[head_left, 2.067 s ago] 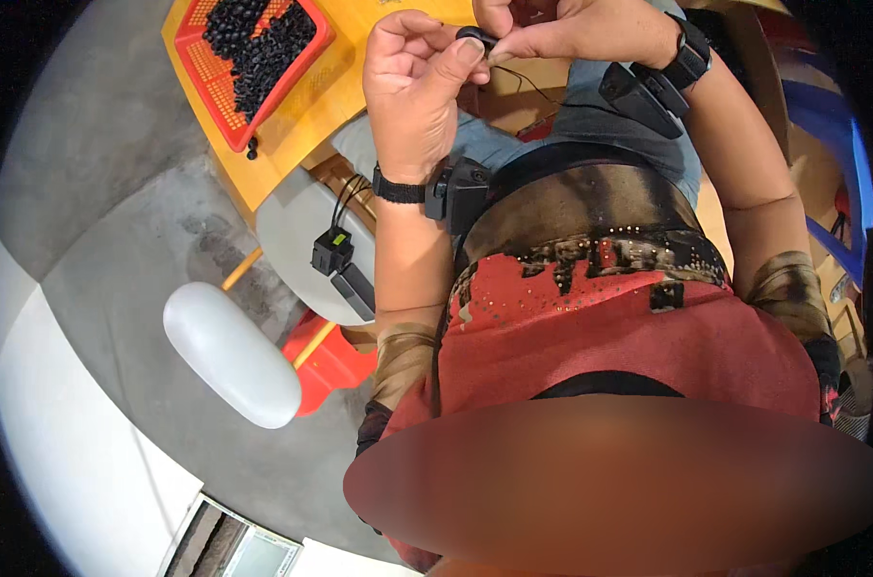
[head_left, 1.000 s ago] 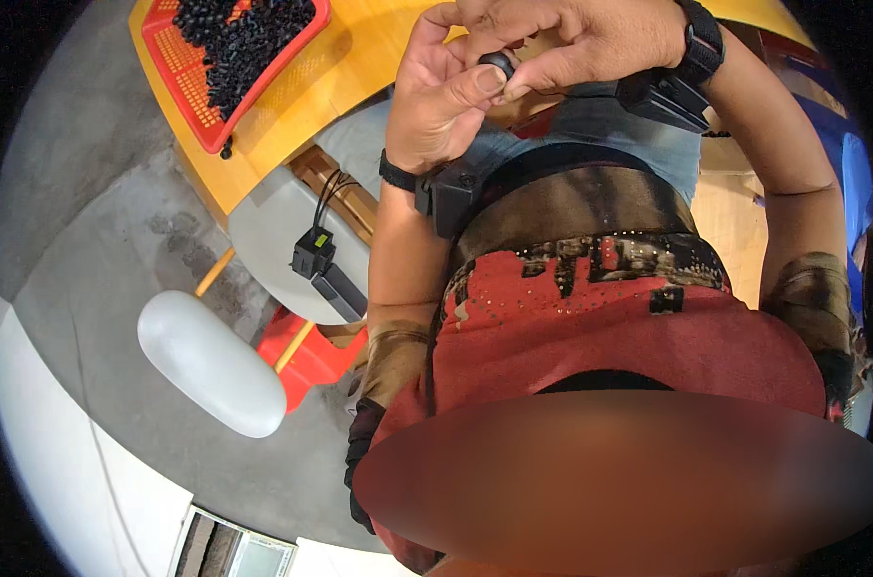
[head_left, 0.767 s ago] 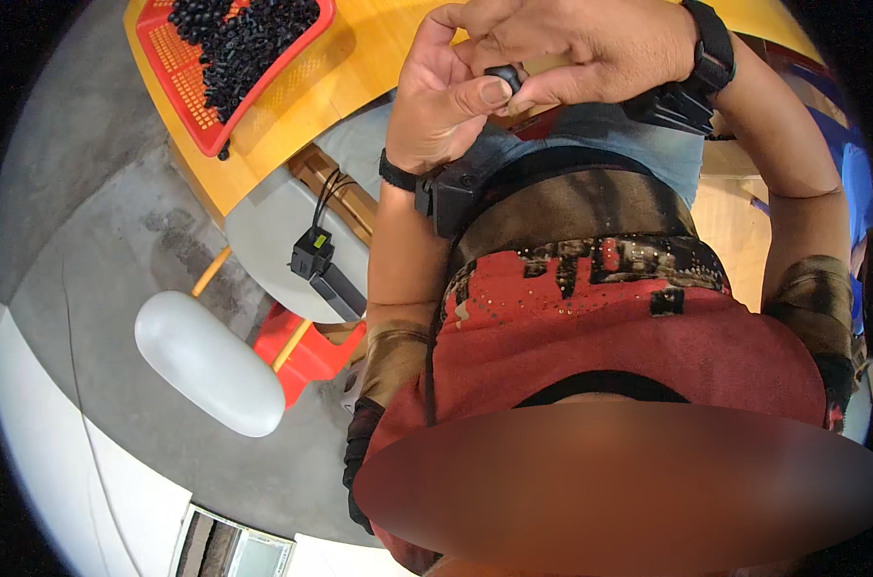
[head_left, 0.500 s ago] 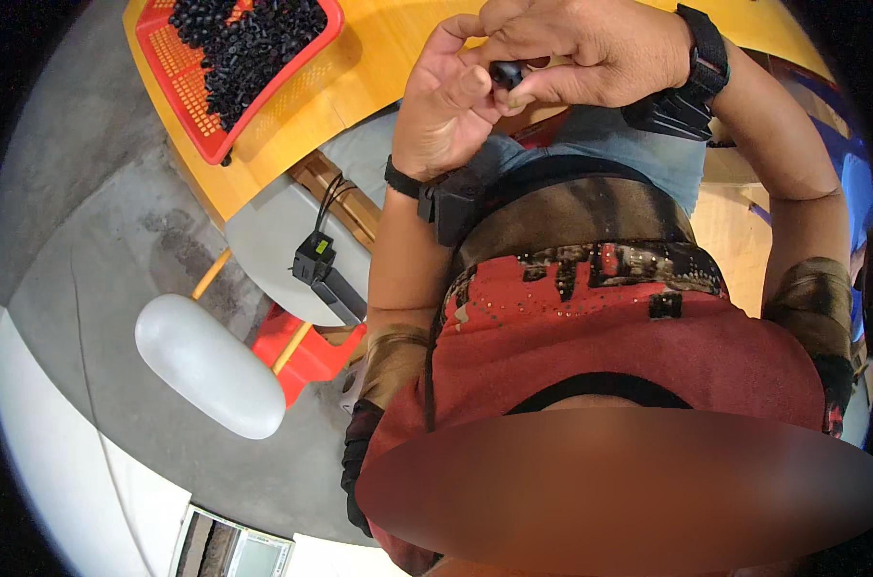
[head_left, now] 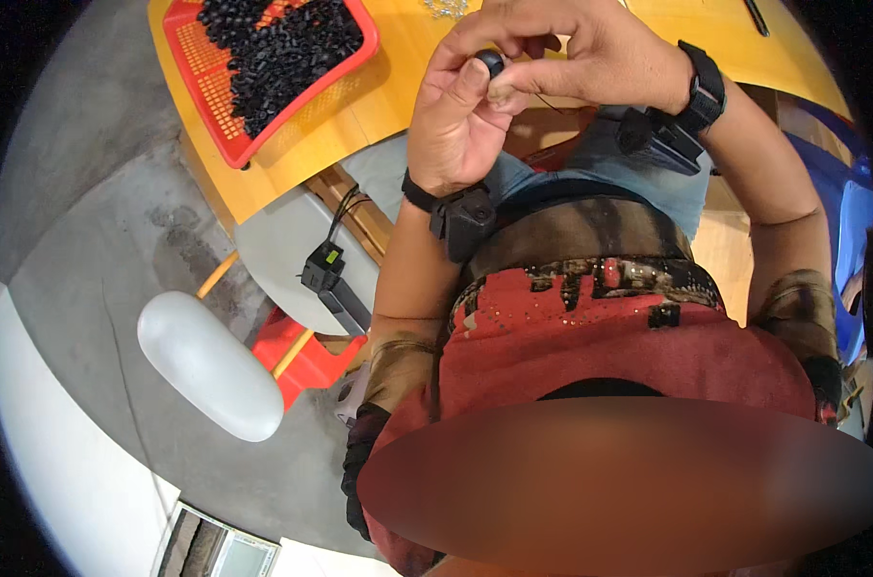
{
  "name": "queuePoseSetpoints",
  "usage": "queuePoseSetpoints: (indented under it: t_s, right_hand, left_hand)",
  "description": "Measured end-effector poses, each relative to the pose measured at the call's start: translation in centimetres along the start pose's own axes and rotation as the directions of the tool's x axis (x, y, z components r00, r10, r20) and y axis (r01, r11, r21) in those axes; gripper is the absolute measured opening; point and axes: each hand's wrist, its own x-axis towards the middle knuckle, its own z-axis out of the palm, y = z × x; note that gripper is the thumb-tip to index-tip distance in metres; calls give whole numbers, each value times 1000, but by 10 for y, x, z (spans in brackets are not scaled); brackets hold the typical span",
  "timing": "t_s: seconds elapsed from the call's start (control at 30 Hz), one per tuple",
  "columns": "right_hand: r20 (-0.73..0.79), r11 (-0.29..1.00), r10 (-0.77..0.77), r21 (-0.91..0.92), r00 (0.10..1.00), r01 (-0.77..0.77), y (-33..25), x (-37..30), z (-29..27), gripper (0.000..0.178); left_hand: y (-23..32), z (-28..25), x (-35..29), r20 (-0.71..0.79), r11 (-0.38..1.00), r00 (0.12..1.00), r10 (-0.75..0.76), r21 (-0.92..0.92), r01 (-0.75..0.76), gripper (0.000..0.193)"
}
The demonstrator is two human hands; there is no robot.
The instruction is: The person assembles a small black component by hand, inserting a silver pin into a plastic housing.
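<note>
A small, rounded, glossy black part (head_left: 491, 63) sits between my two hands, above the near edge of the table. My left hand (head_left: 453, 125) has its palm turned up and pinches the part between thumb and fingers. From the other side my right hand (head_left: 590, 53) closes in, its thumb and finger pressed against the part's lower right. The right fingertips are partly hidden, and I cannot tell what else they hold. A thin dark strand (head_left: 555, 104) shows just below the right hand.
A red plastic basket (head_left: 306, 101) full of small black parts stands on the yellow table (head_left: 359, 120) at the left. Small shiny pieces (head_left: 446, 8) lie at the far edge of view, and a dark pen-like stick (head_left: 757, 17) at far right. A grey-white padded chair part (head_left: 210, 365) is at left.
The black part has turned between my fingers, and my right hand has shifted slightly. The view has moved, bringing the shiny pieces and the dark stick into sight.
</note>
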Motion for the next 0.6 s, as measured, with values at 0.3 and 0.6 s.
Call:
queuePoseSetpoints:
  t_s: [0.3, 0.6]
  right_hand:
    - [-373, 933, -353, -66, 858, 355, 47, -2, 28, 22]
    - [-207, 823, -410, -504, 888, 262, 64, -4, 37, 22]
  left_hand:
    - [7, 26, 3, -208, 996, 974, 85, 3, -86, 40]
    - [12, 24, 3, -281, 996, 956, 84, 40, -76, 21]
